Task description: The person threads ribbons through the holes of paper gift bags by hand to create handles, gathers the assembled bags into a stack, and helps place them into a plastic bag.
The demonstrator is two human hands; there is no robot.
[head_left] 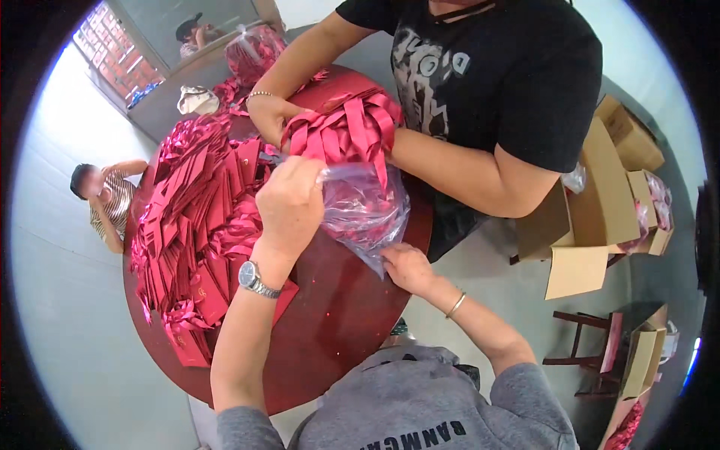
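A clear plastic bag (367,210) with red contents is stretched between my two hands above the table. My left hand (291,201), wearing a watch, is closed on the bag's upper edge. Lower down at the right, my right hand (409,268) pinches the bag's bottom corner. Across from me, a co-worker in a black T-shirt holds a bundle of red gift bags with ribbon handles (345,131) at the plastic bag's mouth. The co-worker's fingers are partly hidden by the ribbons. A large heap of red gift bags (187,202) lies left of my left hand.
The round dark-red table (337,330) stands before me. Beyond the heap are a filled plastic bag (255,52) and a white cloth item (197,100). Open cardboard boxes (600,187) and a wooden stool (592,341) are at the right. Another person (112,202) sits at the left.
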